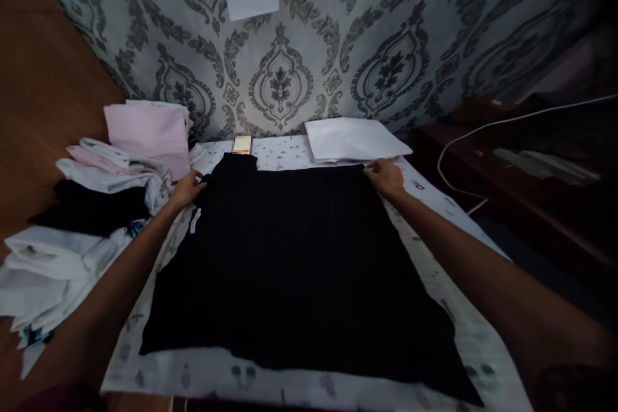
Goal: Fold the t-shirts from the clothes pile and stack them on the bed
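A black garment (309, 270), perhaps a shirt, lies spread flat over a patterned white cloth (284, 151). My left hand (190, 189) pinches the garment near its far left corner, beside a part that juts out at the back. A small white tag (196, 221) shows along the left edge, just below that hand. At the far right corner, my right hand (385, 177) grips the fabric between thumb and fingers. The garment's near edge is wavy and reaches toward the front of the cloth.
Left of the cloth are piled white clothes (58, 264), a folded black cloth (96, 206) and folded pink fabric (147, 135). A white folded stack (355, 137) and a small box (242, 144) lie at the back. On the right, a white cable (463, 129) crosses dark furniture (541, 206).
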`<state>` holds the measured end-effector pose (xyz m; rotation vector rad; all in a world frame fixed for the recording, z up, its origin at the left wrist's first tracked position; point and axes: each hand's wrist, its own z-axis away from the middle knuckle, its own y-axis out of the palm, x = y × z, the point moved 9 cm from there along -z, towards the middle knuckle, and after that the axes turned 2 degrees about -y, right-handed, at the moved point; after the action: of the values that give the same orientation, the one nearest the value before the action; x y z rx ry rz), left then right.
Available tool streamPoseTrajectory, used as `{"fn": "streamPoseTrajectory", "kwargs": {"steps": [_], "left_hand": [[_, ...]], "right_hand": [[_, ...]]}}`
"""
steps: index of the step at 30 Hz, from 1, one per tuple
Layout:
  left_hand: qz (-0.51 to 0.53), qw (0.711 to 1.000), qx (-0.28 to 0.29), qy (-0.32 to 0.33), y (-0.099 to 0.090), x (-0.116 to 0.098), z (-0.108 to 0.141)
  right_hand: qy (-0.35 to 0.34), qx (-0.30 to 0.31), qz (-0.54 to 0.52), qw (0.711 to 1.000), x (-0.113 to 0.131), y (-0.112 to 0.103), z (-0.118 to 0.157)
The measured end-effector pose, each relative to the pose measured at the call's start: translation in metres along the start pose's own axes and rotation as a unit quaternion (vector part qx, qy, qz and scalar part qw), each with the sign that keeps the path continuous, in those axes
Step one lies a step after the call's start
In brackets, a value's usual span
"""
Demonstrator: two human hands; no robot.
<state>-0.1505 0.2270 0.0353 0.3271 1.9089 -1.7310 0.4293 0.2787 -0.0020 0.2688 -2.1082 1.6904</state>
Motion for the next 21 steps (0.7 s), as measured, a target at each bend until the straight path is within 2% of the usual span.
{"fn": "streamPoseTrajectory", "kwargs": {"steps": [2,4,6,8,12,15,18,21], "left_hand": [[-0.004,1.000,0.001,-0.014,-0.005,0.006,0.007],[-0.003,1.000,-0.009,-0.014,-0.010,0.012,0.021],[-0.015,1.000,-0.016,0.015,-0.013,0.013,0.047],[-0.049,0.997,-0.010,0.067,-0.014,0.008,0.084],[-0.117,0.981,0.017,0.151,-0.014,-0.003,0.176],[-0.121,0.966,0.074,0.217,-0.010,-0.006,0.237],[-0.145,0.945,0.144,0.256,-0.004,0.000,0.272],[-0.176,0.939,0.165,0.245,-0.005,0.008,0.281]], "right_hand": [[0.018,0.000,-0.024,1.000,-0.004,-0.005,0.016],[-0.023,0.002,-0.033,0.999,0.002,-0.012,0.046],[-0.073,0.009,-0.038,0.997,0.009,-0.022,0.091],[-0.112,0.033,-0.029,0.993,0.016,-0.032,0.145],[-0.167,0.046,-0.041,0.984,0.025,-0.059,0.251],[-0.217,0.086,-0.059,0.971,0.029,-0.067,0.313],[-0.239,0.124,-0.066,0.961,0.024,-0.070,0.344],[-0.220,0.131,-0.061,0.965,0.017,-0.074,0.348]]}}
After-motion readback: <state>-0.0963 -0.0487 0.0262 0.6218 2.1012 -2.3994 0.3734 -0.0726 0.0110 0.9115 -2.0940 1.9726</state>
